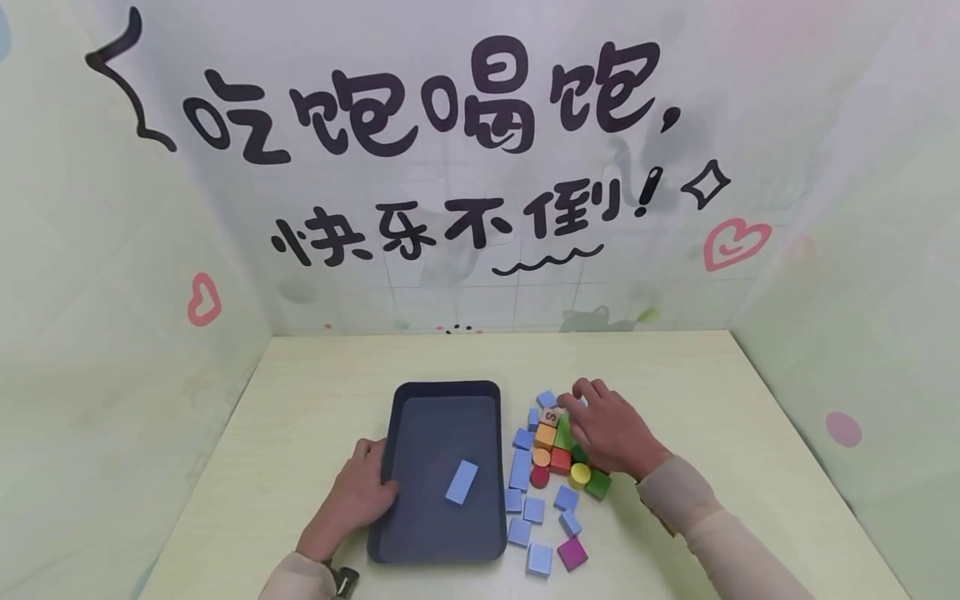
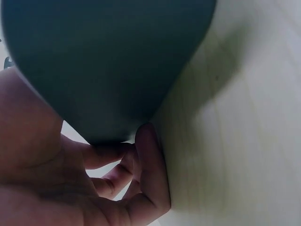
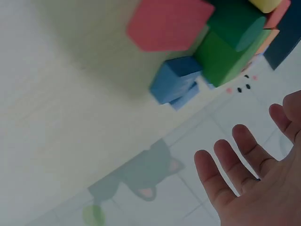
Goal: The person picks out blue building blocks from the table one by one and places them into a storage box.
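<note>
My left hand (image 1: 363, 486) grips the left wall of a dark grey tray (image 1: 442, 417), thumb over its rim. In the left wrist view, curled fingers (image 2: 150, 174) press against the outside of that wall. One light blue rectangular block (image 1: 461, 482) lies inside the tray. My right hand (image 1: 611, 427) hovers above the far end of a cluster of coloured blocks, partly hiding it. Nearest it are a block with a letter S (image 1: 551, 416) and a green block (image 1: 564, 433). The right wrist view shows the right hand (image 3: 263, 179) with loosely spread fingers, holding nothing, past a blue block (image 3: 175, 79).
Several blue blocks line the tray's right side, including a long one (image 1: 520, 470). Orange, red and yellow pieces sit beside them, with a green cube (image 1: 597, 485) at the right. A purple block (image 1: 572, 553) lies near the front. Printed panels (image 1: 480, 300) enclose the table (image 1: 337, 367).
</note>
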The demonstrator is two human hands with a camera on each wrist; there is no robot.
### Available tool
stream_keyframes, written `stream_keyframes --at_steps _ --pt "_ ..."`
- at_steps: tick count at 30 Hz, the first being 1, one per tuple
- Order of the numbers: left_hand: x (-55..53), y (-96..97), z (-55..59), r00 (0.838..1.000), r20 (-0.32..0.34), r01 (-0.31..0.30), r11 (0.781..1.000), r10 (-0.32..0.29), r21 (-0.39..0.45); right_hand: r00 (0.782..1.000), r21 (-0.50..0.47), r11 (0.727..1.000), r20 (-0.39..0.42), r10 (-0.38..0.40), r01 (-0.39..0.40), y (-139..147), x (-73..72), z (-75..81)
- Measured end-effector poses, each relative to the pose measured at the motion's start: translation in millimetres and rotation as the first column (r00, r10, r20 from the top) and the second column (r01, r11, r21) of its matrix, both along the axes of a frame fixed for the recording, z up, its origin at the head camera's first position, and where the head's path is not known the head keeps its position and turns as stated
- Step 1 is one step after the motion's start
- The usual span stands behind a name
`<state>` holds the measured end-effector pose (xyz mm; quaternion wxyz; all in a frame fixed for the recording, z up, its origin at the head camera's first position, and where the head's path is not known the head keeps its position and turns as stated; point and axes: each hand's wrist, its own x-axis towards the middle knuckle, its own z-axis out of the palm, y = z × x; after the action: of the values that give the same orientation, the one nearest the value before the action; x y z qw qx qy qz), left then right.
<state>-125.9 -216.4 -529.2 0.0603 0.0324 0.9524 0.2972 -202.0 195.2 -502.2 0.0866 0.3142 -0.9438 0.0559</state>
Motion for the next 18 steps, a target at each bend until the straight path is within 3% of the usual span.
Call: stream_keyframes --at_steps 10,18 --pt "0.5 0.0 -1.3 1.0 -0.001 -0.004 1.0 0.004 0.001 0.994 0.018 0.997 0.088 -0.072 0.07 19 -2.3 -10.0" --pt "1.7 1.2 2.8 1.0 0.002 -0.005 1.0 0.005 0.013 0.984 0.04 0.998 0.169 -0.062 0.056 23 -5.1 -11.9"
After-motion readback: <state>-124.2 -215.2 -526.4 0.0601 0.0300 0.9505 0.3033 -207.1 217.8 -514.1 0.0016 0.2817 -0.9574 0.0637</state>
